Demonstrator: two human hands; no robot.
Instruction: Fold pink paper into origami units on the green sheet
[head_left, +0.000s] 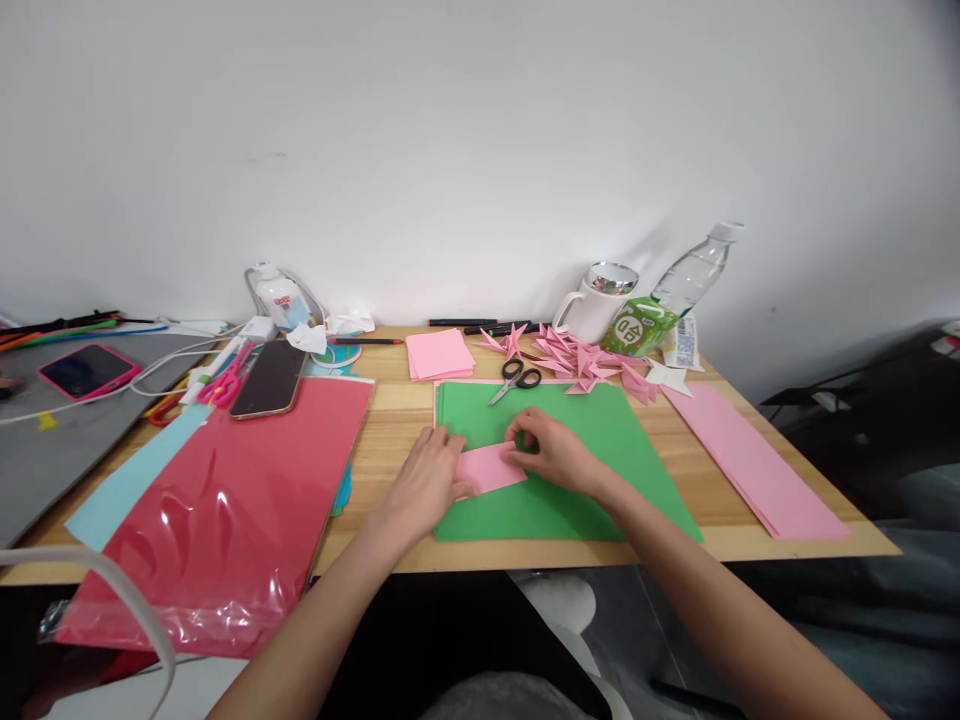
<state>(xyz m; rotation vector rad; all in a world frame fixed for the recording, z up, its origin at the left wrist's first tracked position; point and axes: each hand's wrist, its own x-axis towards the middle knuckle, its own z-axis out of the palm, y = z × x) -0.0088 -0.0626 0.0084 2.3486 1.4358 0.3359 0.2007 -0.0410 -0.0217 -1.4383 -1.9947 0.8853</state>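
A small pink paper rectangle (pixel 489 469), seemingly folded, lies on a stack of green paper (pixel 577 510). My left hand (pixel 431 475) grips its left end, thumb at the lower edge and fingers along the top. At the right end, my right hand (pixel 551 450) pinches the upper corner between thumb and forefinger. Small black-handled scissors (pixel 514 380) rest just above the hands on the green paper's far edge. Behind them sits a pile of square pink sheets (pixel 439 354). Folded pink paper pieces (pixel 574 355) are heaped to the right of the scissors.
At the back right stand a white mug (pixel 596 305), a green carton (pixel 634 328) and a tilted plastic bottle (pixel 697 268). Long pink strips (pixel 757 465) lie on the right. A red paper pack (pixel 247 500), a phone (pixel 268 379) and pink scissors (pixel 227 378) occupy the left.
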